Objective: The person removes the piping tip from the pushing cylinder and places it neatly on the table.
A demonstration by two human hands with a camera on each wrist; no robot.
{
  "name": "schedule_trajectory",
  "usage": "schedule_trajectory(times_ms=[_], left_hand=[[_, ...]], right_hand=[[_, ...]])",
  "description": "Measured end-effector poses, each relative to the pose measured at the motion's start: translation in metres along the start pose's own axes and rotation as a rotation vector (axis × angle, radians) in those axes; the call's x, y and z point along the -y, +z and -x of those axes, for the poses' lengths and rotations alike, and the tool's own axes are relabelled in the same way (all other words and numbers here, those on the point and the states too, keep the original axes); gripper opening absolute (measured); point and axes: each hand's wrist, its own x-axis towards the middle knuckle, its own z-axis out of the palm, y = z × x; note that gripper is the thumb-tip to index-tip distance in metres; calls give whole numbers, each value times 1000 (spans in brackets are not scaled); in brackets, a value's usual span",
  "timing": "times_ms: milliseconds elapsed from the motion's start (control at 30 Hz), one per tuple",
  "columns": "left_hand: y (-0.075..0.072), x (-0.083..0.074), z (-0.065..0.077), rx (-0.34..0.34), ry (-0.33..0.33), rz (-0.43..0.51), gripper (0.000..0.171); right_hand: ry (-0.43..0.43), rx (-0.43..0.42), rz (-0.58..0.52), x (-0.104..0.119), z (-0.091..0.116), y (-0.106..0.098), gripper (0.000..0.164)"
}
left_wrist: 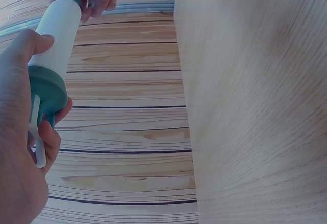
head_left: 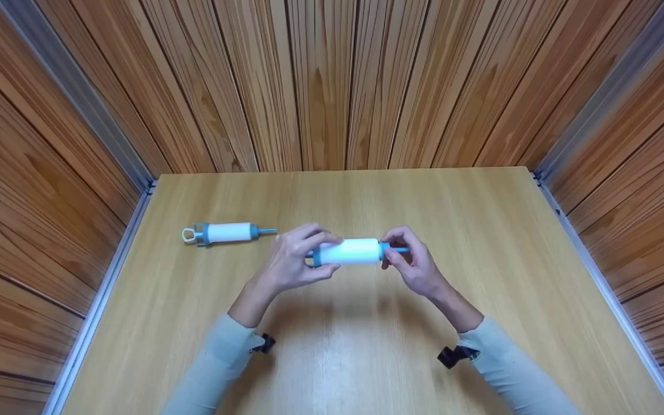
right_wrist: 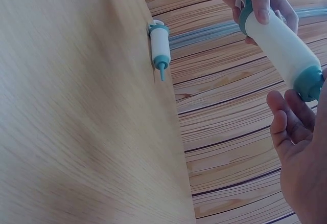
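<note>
Held level above the table is a large plastic syringe [head_left: 352,251], with a white barrel, blue-green end caps and a thin nozzle. My left hand [head_left: 296,257] grips its rear end, thumb and fingers on either side of the barrel. The pale plunger handle [left_wrist: 39,152] shows beside the left palm in the left wrist view. At the front cap, my right hand [head_left: 415,262] pinches the base of the nozzle between thumb and fingers. A second syringe [head_left: 229,232] of the same kind lies to the left, its ring handle pointing left and its nozzle right.
The light wooden table [head_left: 193,323] is bounded by wood-plank walls [head_left: 320,86] at the back and sides. Metal rails [head_left: 101,314] run along its side edges. Small dark cameras [head_left: 452,356] are strapped at both sleeves.
</note>
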Motion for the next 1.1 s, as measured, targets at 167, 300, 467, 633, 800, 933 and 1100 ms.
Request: schedule_trajectory(times_ms=[167,300,467,633,800,933,1100], left_hand=[[0,-1,0,-3,4,-8,38],[0,-1,0,-12,9,-9,38],[0,-1,0,-10,4,-1,39],[-1,0,1,2,-5,-2,39],[-1,1,1,6,-5,-5,38],[-2,0,1,10,-4,2,39],[-2,-2,1,6,-4,11,38]], right_hand=[[21,-7,-18,1,0,0,18],[24,-12,-28,2,0,1,18],[0,-6,0,2,0,1,23],[-8,-4,7,2,1,1,27],[-20,-6,17,1,1,0,29],[-26,-6,8,0,1,0,28],[-5,-7,-20,1,1,1,23]])
